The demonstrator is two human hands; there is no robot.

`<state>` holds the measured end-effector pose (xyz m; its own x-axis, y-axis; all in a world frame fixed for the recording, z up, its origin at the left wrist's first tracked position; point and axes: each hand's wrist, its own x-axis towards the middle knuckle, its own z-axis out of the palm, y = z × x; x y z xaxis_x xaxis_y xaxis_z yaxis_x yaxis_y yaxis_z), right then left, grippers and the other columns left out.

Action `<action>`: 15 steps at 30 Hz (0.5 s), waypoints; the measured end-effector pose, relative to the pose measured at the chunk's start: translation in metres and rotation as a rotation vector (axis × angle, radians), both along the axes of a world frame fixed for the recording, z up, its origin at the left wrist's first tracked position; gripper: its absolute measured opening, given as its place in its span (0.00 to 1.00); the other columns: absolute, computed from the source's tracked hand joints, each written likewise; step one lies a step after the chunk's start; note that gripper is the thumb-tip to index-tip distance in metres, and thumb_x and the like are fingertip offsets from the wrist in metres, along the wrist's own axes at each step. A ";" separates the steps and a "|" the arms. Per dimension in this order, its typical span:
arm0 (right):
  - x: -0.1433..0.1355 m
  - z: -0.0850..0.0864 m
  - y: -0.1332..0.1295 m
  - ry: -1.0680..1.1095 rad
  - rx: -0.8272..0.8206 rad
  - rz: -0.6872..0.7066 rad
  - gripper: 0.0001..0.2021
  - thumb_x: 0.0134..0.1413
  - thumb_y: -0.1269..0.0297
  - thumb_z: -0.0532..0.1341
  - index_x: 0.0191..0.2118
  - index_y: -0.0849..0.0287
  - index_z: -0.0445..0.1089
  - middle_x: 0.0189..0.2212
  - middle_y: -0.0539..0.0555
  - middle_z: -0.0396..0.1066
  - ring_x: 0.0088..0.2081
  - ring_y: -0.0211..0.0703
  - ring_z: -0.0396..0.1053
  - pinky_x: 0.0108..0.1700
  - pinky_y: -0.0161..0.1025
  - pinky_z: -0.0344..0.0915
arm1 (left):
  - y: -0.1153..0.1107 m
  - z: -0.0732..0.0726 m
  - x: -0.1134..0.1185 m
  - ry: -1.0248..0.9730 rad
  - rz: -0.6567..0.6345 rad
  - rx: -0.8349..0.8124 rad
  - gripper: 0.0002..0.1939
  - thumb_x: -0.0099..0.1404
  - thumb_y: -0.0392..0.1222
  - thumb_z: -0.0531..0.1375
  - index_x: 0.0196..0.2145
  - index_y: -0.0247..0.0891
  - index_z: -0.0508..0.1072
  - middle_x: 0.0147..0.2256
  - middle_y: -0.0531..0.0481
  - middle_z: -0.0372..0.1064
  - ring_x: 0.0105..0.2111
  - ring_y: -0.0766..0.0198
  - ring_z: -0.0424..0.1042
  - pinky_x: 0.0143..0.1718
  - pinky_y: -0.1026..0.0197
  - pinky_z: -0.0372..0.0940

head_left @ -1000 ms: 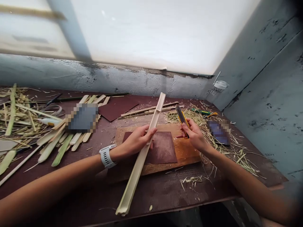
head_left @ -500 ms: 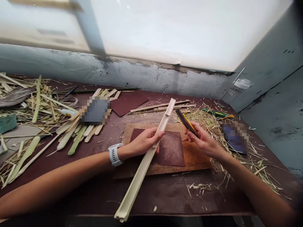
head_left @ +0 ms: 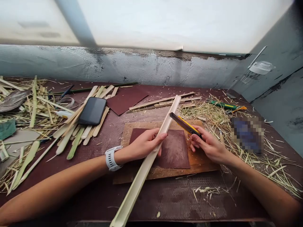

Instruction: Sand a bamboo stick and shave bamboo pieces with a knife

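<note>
My left hand (head_left: 151, 143), with a pale watch (head_left: 113, 158) on its wrist, is closed around a long split bamboo piece (head_left: 136, 186), hollow side up and slanting from lower left to upper right. My right hand (head_left: 203, 142) grips a black and yellow utility knife (head_left: 186, 123). The knife's tip points up and left, close to the upper part of the bamboo; whether it touches I cannot tell. Below the hands lies a dark red sheet (head_left: 176, 151) on a wooden board (head_left: 199, 162).
A phone (head_left: 92, 111) rests on flat bamboo strips (head_left: 65, 140) at the left. Shavings (head_left: 213, 116) are heaped at the right, around a green cutter (head_left: 223, 105) and a blurred dark object (head_left: 247, 135). A clear cup (head_left: 259, 69) stands at the back right.
The knife has tilted flatter and its tip has come nearer the bamboo. The view has shifted slightly. My left hand still holds the bamboo.
</note>
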<state>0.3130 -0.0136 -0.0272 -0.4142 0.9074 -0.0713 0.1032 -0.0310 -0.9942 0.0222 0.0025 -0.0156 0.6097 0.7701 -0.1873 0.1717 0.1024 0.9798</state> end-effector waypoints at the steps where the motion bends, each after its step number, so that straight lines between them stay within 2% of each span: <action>1: 0.000 -0.002 0.000 0.011 -0.012 -0.039 0.16 0.72 0.52 0.59 0.58 0.50 0.64 0.33 0.45 0.59 0.26 0.32 0.59 0.30 0.36 0.68 | 0.000 0.001 0.000 0.004 -0.001 0.000 0.25 0.74 0.65 0.55 0.41 0.37 0.67 0.21 0.49 0.74 0.18 0.66 0.68 0.18 0.69 0.59; 5: -0.001 0.001 -0.003 0.016 -0.002 -0.126 0.14 0.70 0.52 0.62 0.55 0.50 0.65 0.31 0.44 0.55 0.25 0.32 0.55 0.25 0.34 0.61 | -0.001 0.002 -0.001 0.009 -0.005 -0.003 0.25 0.74 0.65 0.54 0.44 0.37 0.67 0.21 0.50 0.73 0.17 0.66 0.67 0.18 0.68 0.59; 10: -0.007 0.014 -0.011 0.070 -0.009 -0.149 0.14 0.71 0.49 0.59 0.55 0.50 0.66 0.36 0.48 0.59 0.30 0.34 0.59 0.33 0.37 0.67 | 0.002 0.003 -0.002 0.026 -0.022 0.009 0.27 0.75 0.65 0.53 0.47 0.34 0.69 0.22 0.48 0.74 0.19 0.65 0.68 0.20 0.68 0.59; 15: -0.010 0.012 -0.010 0.056 0.035 -0.211 0.17 0.67 0.46 0.62 0.51 0.51 0.67 0.32 0.46 0.57 0.24 0.32 0.52 0.24 0.35 0.57 | 0.003 0.005 -0.002 0.040 -0.029 0.003 0.31 0.74 0.66 0.53 0.51 0.32 0.70 0.22 0.47 0.75 0.20 0.63 0.70 0.21 0.66 0.60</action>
